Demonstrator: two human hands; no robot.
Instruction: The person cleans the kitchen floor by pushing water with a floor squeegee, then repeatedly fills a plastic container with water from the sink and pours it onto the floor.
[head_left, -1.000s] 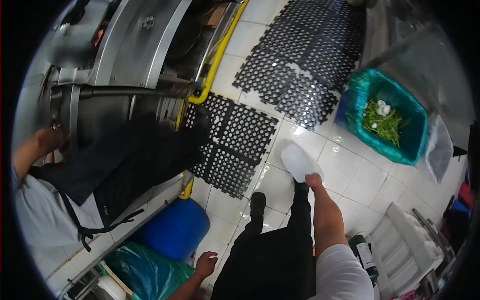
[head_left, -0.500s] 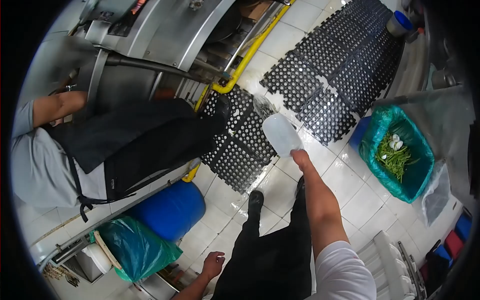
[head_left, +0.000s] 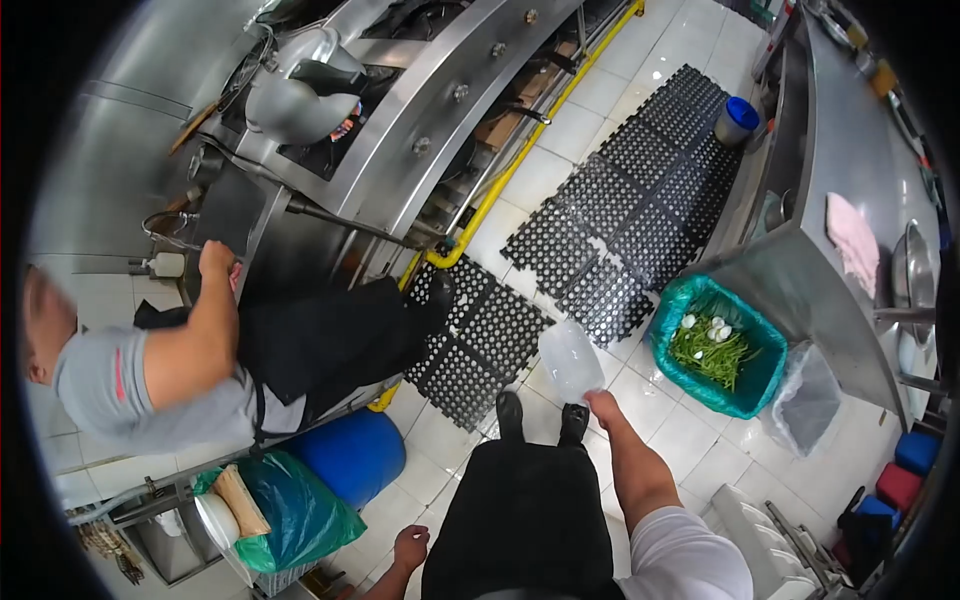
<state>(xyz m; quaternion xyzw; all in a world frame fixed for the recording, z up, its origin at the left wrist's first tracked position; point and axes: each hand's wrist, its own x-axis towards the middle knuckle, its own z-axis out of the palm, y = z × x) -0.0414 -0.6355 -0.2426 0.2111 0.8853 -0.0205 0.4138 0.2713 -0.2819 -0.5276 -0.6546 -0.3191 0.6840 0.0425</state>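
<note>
A white translucent container (head_left: pixel 571 362) hangs over the tiled floor, in front of my shoes. My right hand (head_left: pixel 602 406) grips its near edge. Down at the lower left, my left hand (head_left: pixel 411 547) is held low beside my dark apron (head_left: pixel 520 520), its fingers curled; whether it holds anything is too small to tell. Between the container and the stove side lies a black perforated floor mat (head_left: pixel 470 350). To the right stands a bin lined with a green bag (head_left: pixel 665 375), with green stems and white pieces inside.
A co-worker in a grey shirt (head_left: pixel 190 390) stands at the left by the steel stove (head_left: pixel 400 130). A blue barrel (head_left: pixel 355 455) lies at lower left. A yellow pipe (head_left: pixel 510 170) edges the stove. A steel counter (head_left: pixel 830 260) and white plastic chair (head_left: pixel 760 530) are at right.
The container first swung out toward the mat, with water splashing from it, and now hangs nearer my feet. The view has shifted, showing more stove and counter. The co-worker's arm has moved.
</note>
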